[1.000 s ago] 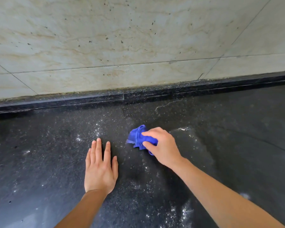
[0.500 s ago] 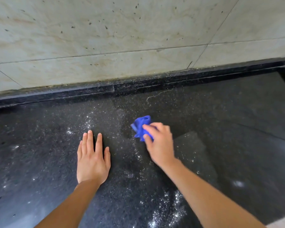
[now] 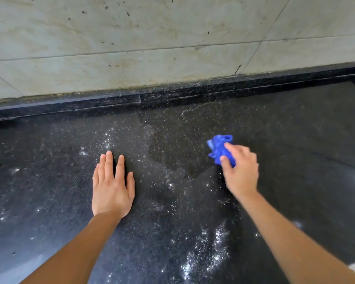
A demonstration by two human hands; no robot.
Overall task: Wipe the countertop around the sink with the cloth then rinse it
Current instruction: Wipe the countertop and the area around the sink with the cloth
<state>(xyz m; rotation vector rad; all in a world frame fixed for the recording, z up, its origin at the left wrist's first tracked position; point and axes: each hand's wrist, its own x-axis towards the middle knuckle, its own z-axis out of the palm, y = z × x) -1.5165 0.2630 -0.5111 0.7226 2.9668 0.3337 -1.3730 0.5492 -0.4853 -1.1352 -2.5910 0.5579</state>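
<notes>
Cloth [image 3: 219,148], blue and bunched up, sits pinched under the right hand [image 3: 240,171] on the black speckled countertop [image 3: 295,191]. The left hand [image 3: 111,187] lies flat beside it, fingers straight, well apart from the cloth. Wet glints dot the stone between them. Behind runs a dark raised ledge [image 3: 172,97], then stained beige wall tiles [image 3: 131,37].
</notes>
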